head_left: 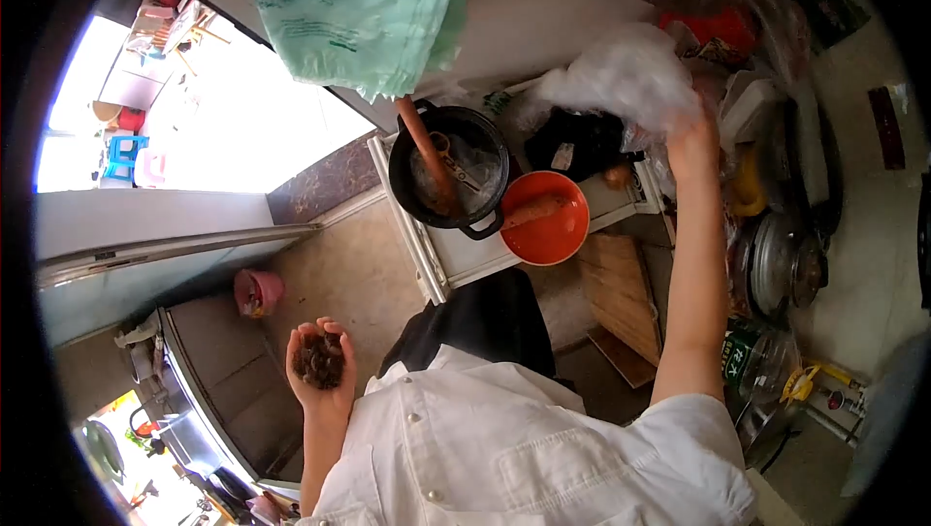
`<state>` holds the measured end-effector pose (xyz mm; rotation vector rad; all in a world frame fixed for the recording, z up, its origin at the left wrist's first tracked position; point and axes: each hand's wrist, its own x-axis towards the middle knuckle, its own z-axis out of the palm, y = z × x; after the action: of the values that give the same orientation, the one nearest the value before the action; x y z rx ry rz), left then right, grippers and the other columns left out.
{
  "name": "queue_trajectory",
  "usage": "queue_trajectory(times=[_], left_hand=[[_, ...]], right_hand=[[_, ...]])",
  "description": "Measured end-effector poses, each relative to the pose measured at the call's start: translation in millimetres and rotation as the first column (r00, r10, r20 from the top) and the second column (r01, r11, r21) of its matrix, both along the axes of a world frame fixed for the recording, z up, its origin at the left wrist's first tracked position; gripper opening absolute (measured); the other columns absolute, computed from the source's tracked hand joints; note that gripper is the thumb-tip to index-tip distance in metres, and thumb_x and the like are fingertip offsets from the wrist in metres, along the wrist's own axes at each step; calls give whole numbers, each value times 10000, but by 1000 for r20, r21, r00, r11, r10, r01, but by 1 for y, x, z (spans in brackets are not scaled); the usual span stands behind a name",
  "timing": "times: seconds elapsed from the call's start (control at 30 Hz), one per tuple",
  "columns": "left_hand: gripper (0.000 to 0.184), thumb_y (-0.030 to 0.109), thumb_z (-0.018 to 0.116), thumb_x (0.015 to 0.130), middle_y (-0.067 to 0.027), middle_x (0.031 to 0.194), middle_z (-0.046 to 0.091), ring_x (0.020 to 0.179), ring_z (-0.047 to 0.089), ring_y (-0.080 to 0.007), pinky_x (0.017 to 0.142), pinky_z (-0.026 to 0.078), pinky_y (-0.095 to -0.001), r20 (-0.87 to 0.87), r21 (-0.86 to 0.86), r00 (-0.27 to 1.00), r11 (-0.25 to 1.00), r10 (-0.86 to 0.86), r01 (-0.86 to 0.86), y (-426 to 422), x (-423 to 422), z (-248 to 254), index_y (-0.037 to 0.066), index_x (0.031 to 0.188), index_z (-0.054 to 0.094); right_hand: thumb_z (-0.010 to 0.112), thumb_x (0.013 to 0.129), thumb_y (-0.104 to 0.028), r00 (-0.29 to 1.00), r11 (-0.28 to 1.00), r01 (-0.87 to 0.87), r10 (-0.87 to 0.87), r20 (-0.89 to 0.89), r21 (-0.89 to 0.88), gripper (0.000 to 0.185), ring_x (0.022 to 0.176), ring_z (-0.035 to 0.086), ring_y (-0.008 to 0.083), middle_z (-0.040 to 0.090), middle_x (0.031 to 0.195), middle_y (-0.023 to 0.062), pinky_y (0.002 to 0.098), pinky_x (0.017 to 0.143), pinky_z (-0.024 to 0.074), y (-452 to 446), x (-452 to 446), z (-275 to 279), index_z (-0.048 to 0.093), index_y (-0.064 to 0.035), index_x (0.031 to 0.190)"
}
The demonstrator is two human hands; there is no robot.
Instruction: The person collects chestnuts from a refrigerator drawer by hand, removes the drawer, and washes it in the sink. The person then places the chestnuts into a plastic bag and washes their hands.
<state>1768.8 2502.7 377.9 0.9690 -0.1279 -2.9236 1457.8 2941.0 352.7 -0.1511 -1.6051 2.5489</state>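
My left hand (322,369) is cupped, palm up, around a handful of small dark brown pieces (318,359); their exact kind is unclear. On the other side, my right arm is stretched forward, and my right hand (690,128) grips a whitish, see-through plastic bag (616,75), partly blurred. Below the bag lies a black plastic bag (574,143). To its left are an orange bowl (567,235) and a black pot (396,169) with two handles. Inside the pot are scissors (465,175), clear plastic and a long brown stick-like handle (417,133).
A green plastic bag (354,12) hangs over the back. Stacked pots and lids (773,259) and a green-labelled bottle (761,356) line the right. Wooden boards (621,293) lean beneath the white stand (461,253). A pink bucket (257,291) sits on the floor left.
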Motion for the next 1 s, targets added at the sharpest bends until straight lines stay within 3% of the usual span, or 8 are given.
queue_trajectory(times=[0.07,0.13,0.3,0.43,0.63,0.8,0.93,1.0], left_hand=[[178,234,537,895,-62,1031,564,1025,543,-218,891,503,-430,-2,26,1000,1000,11,-11,2,-2,1,99,880,651],[180,237,539,893,-65,1026,565,1021,544,-219,893,503,-438,-4,50,1000,999,20,-20,4,-2,0,97,874,650],[180,234,539,894,-62,1031,566,1016,548,-218,906,499,-443,-2,71,1000,997,11,-11,5,4,-1,96,862,650],[179,235,538,895,-61,1032,570,1029,548,-214,910,497,-436,-30,85,1000,996,-10,13,-4,11,-3,101,860,651],[180,245,536,896,-57,1010,582,1024,547,-212,895,504,-428,-79,118,996,992,-30,39,-29,17,0,110,864,651],[176,241,534,893,-66,1014,578,1022,544,-218,881,511,-433,-120,148,993,988,-20,38,-51,24,-8,105,860,641],[175,235,534,891,-67,1007,575,1012,547,-221,879,511,-429,-112,165,993,985,-27,45,-59,28,-11,96,848,631],[177,235,530,892,-69,1007,574,1007,548,-222,879,511,-427,-122,164,991,984,-46,66,-64,30,-12,95,844,628]], right_hand=[[623,839,-139,994,985,-45,27,103,168,365,959,575,194,596,1065,56,305,775,492,-7,11,-2,546,-50,1184],[639,833,-174,997,683,-22,68,-34,730,443,1006,555,213,573,1117,67,342,828,479,-14,17,-7,509,-34,1233],[602,851,-279,958,954,-285,285,-17,-89,553,1182,479,251,500,1295,114,396,1013,367,-33,52,-21,439,-11,1306],[554,885,-338,879,859,-447,371,-300,-250,540,1192,481,256,503,1290,137,410,1042,362,-54,95,-8,444,-6,1296],[511,913,-354,895,883,-413,350,-276,-221,437,1040,565,247,594,1138,134,377,918,465,-81,115,21,552,-7,1175],[548,893,-264,864,732,-444,502,-32,-516,375,999,570,207,603,1079,108,326,888,467,-106,135,74,543,-33,1188],[601,830,-108,845,825,-531,531,58,191,403,884,559,130,583,916,34,264,796,466,-90,108,68,512,-48,1218],[605,752,19,782,381,-581,505,365,719,453,770,514,64,509,795,-33,216,692,442,-81,98,84,531,-58,1192]])
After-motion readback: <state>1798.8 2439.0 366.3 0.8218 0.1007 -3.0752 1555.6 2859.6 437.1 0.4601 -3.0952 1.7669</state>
